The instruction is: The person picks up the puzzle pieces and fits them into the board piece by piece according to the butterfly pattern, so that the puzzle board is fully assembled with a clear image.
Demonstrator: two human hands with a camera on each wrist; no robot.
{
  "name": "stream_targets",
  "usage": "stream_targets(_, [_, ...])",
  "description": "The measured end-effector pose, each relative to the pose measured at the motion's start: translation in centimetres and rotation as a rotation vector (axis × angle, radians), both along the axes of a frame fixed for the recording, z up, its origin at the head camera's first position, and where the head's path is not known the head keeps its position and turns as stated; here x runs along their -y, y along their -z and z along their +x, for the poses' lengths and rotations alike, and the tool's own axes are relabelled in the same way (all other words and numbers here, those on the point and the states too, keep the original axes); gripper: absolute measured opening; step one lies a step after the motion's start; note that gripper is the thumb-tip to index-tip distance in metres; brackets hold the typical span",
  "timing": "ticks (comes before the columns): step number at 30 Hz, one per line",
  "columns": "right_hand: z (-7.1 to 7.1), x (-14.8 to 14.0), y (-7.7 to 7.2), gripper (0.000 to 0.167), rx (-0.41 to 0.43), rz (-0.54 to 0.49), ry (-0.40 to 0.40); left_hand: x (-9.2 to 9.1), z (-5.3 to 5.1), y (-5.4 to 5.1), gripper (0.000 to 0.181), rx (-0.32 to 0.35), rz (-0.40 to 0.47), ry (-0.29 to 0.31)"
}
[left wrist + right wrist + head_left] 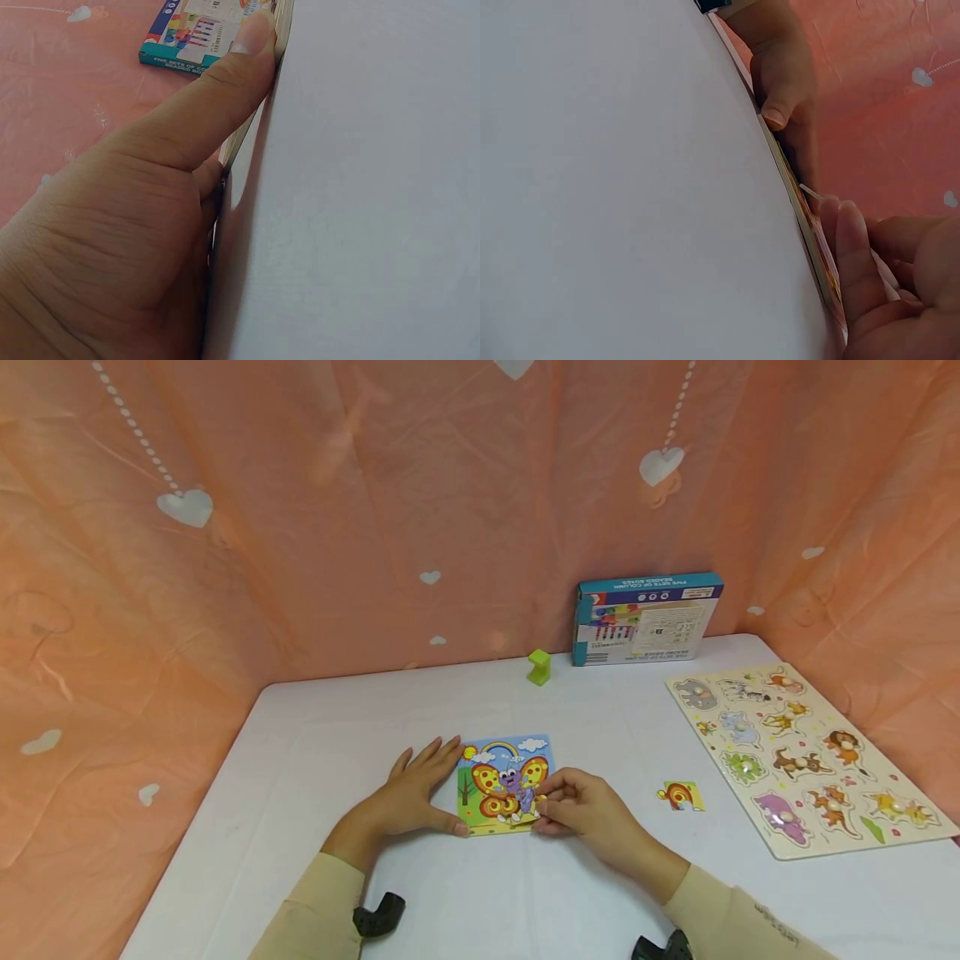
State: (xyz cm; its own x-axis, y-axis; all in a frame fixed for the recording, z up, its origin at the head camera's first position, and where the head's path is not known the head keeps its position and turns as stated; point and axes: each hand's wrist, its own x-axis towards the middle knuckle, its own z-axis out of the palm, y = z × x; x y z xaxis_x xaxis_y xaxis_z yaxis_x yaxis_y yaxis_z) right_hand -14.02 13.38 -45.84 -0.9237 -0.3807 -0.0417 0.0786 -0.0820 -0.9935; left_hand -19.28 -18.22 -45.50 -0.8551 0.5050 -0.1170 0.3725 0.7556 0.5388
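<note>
A small butterfly jigsaw puzzle point(491, 781) lies flat on the white table, showing a rainbow, a sun and a butterfly. Along its left side rests my left hand point(408, 797), fingers extended and thumb touching the lower left corner. My right hand point(581, 810) is at the puzzle's lower right, pinching a thin puzzle piece point(810, 192) between thumb and fingertips. In the right wrist view that piece stands tilted over the board; the fingers hide most of it. A loose puzzle piece point(684, 796) with an orange spiral lies to the right of my right hand.
A cream board with animal pieces point(813, 789) lies at the right. At the back stands a blue and white box point(648, 618), with a green block point(539, 667) to its left. An orange curtain point(450, 510) with white hearts hangs behind the table.
</note>
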Motion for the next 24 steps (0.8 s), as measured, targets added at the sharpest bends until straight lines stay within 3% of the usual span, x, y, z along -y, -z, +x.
stream_targets(11, [-0.2, 1.9, 0.0, 0.017, 0.015, 0.008, 0.008, 0.0, 0.1, 0.1, 0.13, -0.024, 0.024, 0.009])
stream_targets(18, [-0.1, 2.1, -0.1, 0.02, 0.025, 0.012, 0.006, 0.0, -0.2, 0.1, 0.13, 0.004, -0.012, 0.006])
stream_targets(24, [0.0, 1.9, -0.2, 0.021, -0.034, 0.097, 0.003, 0.0, 0.0, 0.1, 0.13, -0.015, 0.011, 0.012])
